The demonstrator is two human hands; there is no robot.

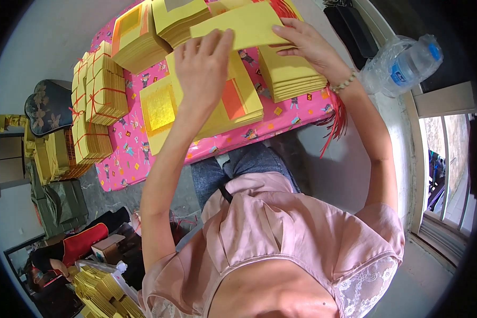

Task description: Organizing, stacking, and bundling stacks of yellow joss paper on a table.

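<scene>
A flat yellow paper bundle [247, 25] is held up over the far half of the table. My left hand [202, 66] grips its near left edge, fingers curled over it. At the other end my right hand [308, 43] pinches the right edge between thumb and fingers. Below my left arm lie yellow sheets bearing a gold square [161, 109] and an orange-red patch [233, 100]. A thick pile of folded yellow paper [293, 78] sits under my right hand. How many sheets the held bundle has, I cannot tell.
Red-tied yellow bundles [105, 90] stand at the table's left edge. More stacks [138, 40] are at the back. Red strings [334, 124] hang off the right edge of the pink patterned tablecloth [130, 159]. A plastic-wrapped bottle [405, 69] lies right; another person [85, 244] is lower left.
</scene>
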